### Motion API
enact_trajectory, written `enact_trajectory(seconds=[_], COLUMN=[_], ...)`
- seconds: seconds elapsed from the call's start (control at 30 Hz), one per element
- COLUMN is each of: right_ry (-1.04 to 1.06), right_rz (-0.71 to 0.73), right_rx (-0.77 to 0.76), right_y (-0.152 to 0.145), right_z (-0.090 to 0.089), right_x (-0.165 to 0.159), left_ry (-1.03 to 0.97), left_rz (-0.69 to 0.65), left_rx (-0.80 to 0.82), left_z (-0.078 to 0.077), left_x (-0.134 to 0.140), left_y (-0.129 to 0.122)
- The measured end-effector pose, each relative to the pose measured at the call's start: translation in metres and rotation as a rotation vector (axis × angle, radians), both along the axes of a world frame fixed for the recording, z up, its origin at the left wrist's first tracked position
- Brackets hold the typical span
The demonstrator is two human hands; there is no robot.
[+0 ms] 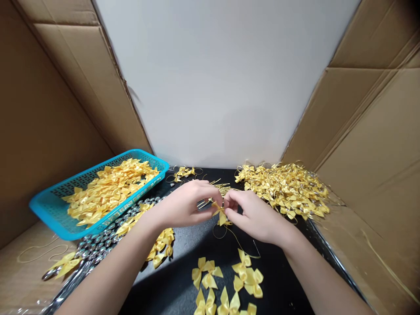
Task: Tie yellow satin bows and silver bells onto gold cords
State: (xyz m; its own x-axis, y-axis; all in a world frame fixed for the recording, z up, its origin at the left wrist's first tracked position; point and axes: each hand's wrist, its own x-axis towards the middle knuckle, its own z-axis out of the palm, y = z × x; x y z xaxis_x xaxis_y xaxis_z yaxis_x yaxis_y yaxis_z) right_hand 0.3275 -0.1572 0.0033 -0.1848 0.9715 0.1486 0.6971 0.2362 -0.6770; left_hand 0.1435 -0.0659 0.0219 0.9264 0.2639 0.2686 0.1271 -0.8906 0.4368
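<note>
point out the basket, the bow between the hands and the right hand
basket point(52, 211): head view, inner wall at its left end
bow point(222, 217): head view, a tail below the fingertips
right hand point(255, 217): head view, back of the hand

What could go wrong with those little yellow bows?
The thin gold cord dangling below the hands might tangle. The small bow between the left hand and right hand could slip. And the loose silver beads beside the blue basket could roll if the left arm bumps them.
</note>
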Motion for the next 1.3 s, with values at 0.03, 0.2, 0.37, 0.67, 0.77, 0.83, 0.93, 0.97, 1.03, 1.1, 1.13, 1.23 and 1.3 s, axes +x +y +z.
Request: enact_trajectory(seconds=[0.03, 0.2, 0.37, 0.67, 0.77, 0.83, 0.93, 0.97, 1.03, 1.1, 1.13, 1.23, 1.3], right_ry=[-0.007, -0.038, -0.026, -0.019, -0.018, 0.007, 0.028, 0.024, 0.009, -0.001, -0.005, -0.019, -0.024], right_rz=[0.002, 0.011, 0.023, 0.008, 0.030, 0.056, 0.087, 0.092, 0.094, 0.093, 0.093, 0.090, 0.095], right_rx=[0.001, 0.002, -0.025, -0.045, -0.050, -0.076, -0.105, -0.108, -0.112, -0.118, -0.122, -0.143, -0.163], right_y=[0.000, -0.001, 0.000, 0.007, 0.009, 0.011, 0.012, 0.012, 0.011, 0.010, 0.010, 0.009, 0.008], right_z=[0.000, 0.000, -0.002, -0.009, -0.016, -0.020, -0.023, -0.023, -0.022, -0.020, -0.019, -0.014, -0.011], right_x=[0.000, -0.002, -0.003, -0.004, -0.004, -0.003, -0.002, -0.001, -0.001, -0.001, -0.002, -0.002, -0.002], left_ry=[0.003, 0.099, 0.201, 0.228, 0.283, 0.308, 0.301, 0.300, 0.317, 0.344, 0.358, 0.396, 0.416], left_rz=[0.005, 0.043, 0.086, 0.195, 0.223, 0.230, 0.225, 0.220, 0.203, 0.176, 0.163, 0.160, 0.173], left_rx=[0.003, -0.027, -0.104, -0.099, -0.097, -0.103, -0.126, -0.133, -0.151, -0.183, -0.198, -0.212, -0.213], left_z=[-0.001, -0.003, -0.006, -0.017, -0.018, -0.019, -0.020, -0.020, -0.019, -0.017, -0.016, -0.011, -0.009], left_x=[0.000, -0.001, -0.002, 0.001, 0.003, 0.004, 0.004, 0.004, 0.003, 0.002, 0.001, 0.000, 0.001], left_y=[0.000, 0.000, 0.000, 0.000, -0.001, -0.002, -0.002, -0.002, -0.002, -0.002, -0.002, -0.002, -0.002])
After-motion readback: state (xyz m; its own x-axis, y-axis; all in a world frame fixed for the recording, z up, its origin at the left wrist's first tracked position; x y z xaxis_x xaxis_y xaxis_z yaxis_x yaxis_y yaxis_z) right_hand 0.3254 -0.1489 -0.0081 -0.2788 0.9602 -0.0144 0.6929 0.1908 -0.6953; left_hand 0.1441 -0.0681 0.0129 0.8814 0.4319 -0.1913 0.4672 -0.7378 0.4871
